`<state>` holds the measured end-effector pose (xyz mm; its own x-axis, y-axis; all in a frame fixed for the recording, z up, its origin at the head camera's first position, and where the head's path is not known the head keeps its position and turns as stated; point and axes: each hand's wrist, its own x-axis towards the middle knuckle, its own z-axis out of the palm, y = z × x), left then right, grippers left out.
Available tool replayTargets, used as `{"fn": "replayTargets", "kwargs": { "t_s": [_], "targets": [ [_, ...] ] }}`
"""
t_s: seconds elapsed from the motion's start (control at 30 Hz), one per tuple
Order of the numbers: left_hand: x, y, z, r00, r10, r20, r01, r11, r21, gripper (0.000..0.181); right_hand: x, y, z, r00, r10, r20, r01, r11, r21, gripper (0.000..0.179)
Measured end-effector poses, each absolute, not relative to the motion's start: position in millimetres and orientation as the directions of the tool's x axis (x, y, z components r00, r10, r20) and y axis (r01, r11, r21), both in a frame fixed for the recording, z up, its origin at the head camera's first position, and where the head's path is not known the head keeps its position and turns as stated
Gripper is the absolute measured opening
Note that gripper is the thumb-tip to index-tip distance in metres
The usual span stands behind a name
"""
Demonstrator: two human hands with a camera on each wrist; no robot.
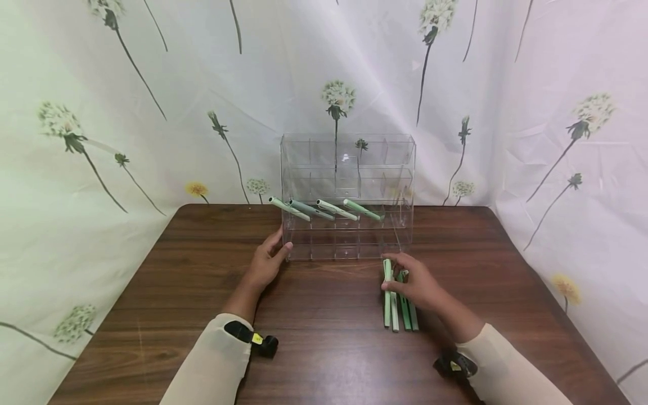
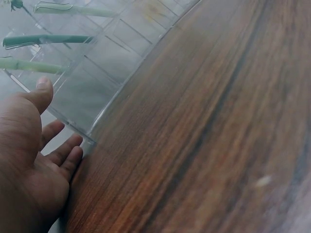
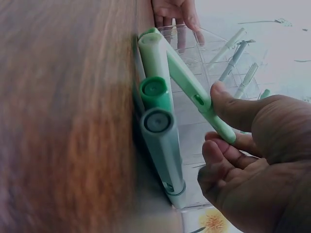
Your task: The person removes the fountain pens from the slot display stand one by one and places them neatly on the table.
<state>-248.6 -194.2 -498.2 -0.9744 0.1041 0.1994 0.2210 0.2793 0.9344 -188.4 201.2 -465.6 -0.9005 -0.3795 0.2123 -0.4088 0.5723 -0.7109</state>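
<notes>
A clear acrylic rack (image 1: pixel 347 236) of stepped compartments stands at the table's back edge. My left hand (image 1: pixel 266 263) rests against its lower left side, fingers loosely extended and thumb near the front edge. Between thumb and fingers, my right hand (image 1: pixel 417 282) pinches a light green pen (image 3: pixel 187 80), whose one end is raised and whose far end stays low by the others. Beside it lie a pale pen (image 1: pixel 395 315), a green pen (image 1: pixel 405 309) and a grey-green pen (image 3: pixel 164 145), side by side on the table.
Several capped pens (image 1: pixel 338 210) lean in a row across one tier of the rack, pointing up to the left. Brown wood-grain table (image 1: pixel 324 360) runs underneath. A white curtain (image 1: pixel 243 101) printed with dandelions hangs behind and at both sides.
</notes>
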Motion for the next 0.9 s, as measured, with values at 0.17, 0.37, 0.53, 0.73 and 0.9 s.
{"fn": "replayTargets", "kwargs": {
  "t_s": [0.17,0.37,0.53,0.73,0.9],
  "targets": [
    [-249.8,-193.7,-498.5,-0.973,0.099,0.208,0.227,0.271,0.935,0.062,-189.4,202.3,-466.4,-0.9,-0.378,0.219,-0.42,0.611,-0.671,0.066],
    [-249.4,-193.0,-497.0,-0.972,0.106,0.208,0.229,0.271,0.935,0.064,-191.5,204.8,-468.5,-0.911,-0.371,0.182,-0.39,0.626,-0.676,0.066],
    [-249.0,-193.6,-496.2,-0.975,0.108,0.193,0.216,0.292,0.931,0.066,-193.8,204.9,-471.7,-0.899,-0.391,0.198,-0.419,0.633,-0.651,0.065],
    [-248.5,-194.1,-496.6,-0.976,0.11,0.186,0.209,0.27,0.94,0.064,-194.4,205.7,-473.9,-0.908,-0.38,0.177,-0.396,0.641,-0.657,0.066],
    [-247.1,-194.2,-496.5,-0.978,0.102,0.179,0.201,0.278,0.939,0.064,-193.9,206.2,-474.9,-0.916,-0.367,0.163,-0.376,0.641,-0.67,0.066]
  ]
}}
